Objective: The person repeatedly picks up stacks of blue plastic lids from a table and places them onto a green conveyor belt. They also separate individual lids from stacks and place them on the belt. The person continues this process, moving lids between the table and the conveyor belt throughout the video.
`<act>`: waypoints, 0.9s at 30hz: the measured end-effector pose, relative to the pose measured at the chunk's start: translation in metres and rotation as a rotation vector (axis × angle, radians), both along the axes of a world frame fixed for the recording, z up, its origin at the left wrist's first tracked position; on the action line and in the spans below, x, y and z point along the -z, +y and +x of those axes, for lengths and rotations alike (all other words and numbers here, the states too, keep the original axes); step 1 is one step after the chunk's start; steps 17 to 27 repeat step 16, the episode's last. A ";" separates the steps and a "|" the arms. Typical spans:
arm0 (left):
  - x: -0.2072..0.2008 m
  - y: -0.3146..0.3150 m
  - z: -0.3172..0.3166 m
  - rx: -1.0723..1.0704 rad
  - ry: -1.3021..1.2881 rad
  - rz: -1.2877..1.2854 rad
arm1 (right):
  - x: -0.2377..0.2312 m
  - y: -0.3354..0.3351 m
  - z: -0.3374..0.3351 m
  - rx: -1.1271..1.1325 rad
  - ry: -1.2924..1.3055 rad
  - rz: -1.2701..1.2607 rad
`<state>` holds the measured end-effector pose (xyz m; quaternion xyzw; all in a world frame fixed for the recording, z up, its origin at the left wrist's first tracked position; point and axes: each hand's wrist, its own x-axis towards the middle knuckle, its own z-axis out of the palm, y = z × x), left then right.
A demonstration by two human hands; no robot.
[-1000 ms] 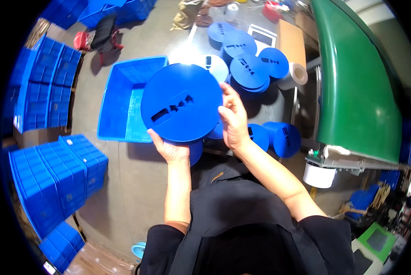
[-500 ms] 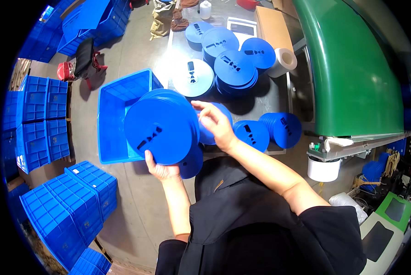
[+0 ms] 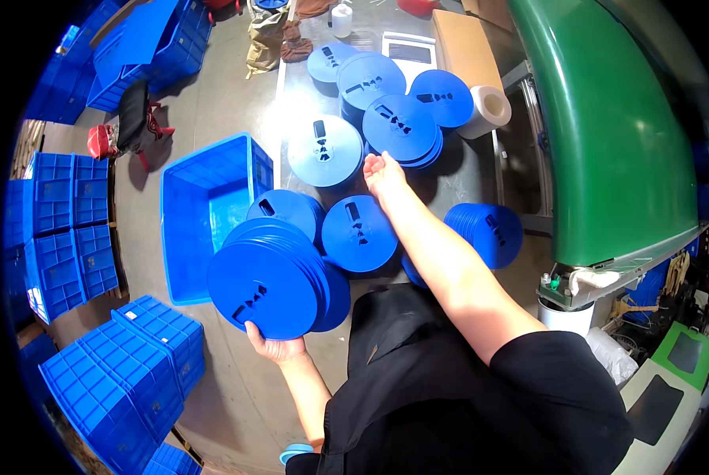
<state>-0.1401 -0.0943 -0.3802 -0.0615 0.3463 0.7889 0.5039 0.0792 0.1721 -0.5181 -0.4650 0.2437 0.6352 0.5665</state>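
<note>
My left hand (image 3: 278, 347) grips the lower edge of a fanned stack of blue plastic reel discs (image 3: 263, 289), thumb on the top face and fingers hidden underneath. The top disc has dark cut-outs near its middle. My right hand (image 3: 386, 176) holds nothing; its fingers are loosely bent and a little apart, by the near edge of a tall stack of blue discs (image 3: 402, 123). Whether they touch that stack I cannot tell. Between my arms lies another blue disc (image 3: 360, 233), and a paler, brightly lit disc (image 3: 325, 150) is beyond it.
An open blue crate (image 3: 182, 229) stands left of the metal table (image 3: 457, 170). More disc stacks (image 3: 481, 236) and a white roll (image 3: 485, 111) are on the right. A big green machine cover (image 3: 616, 134) rises beyond the table. Blue crates (image 3: 125, 356) are piled at left.
My right hand has moved away from the held stack, forward to the tall stack. My left hand has lowered the held discs toward me, uncovering discs on the table behind.
</note>
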 end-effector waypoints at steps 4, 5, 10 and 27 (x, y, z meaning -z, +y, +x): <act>-0.004 0.002 0.006 0.012 -0.022 0.004 | 0.010 0.005 -0.003 0.083 -0.034 -0.111; -0.005 0.003 0.008 0.013 -0.029 -0.003 | 0.011 0.005 -0.001 0.098 -0.044 -0.118; -0.004 0.012 0.011 0.022 -0.018 -0.013 | 0.004 -0.004 0.011 0.097 -0.156 -0.169; -0.005 0.023 0.017 0.100 -0.049 0.021 | 0.008 -0.032 0.030 -0.008 -0.327 -0.106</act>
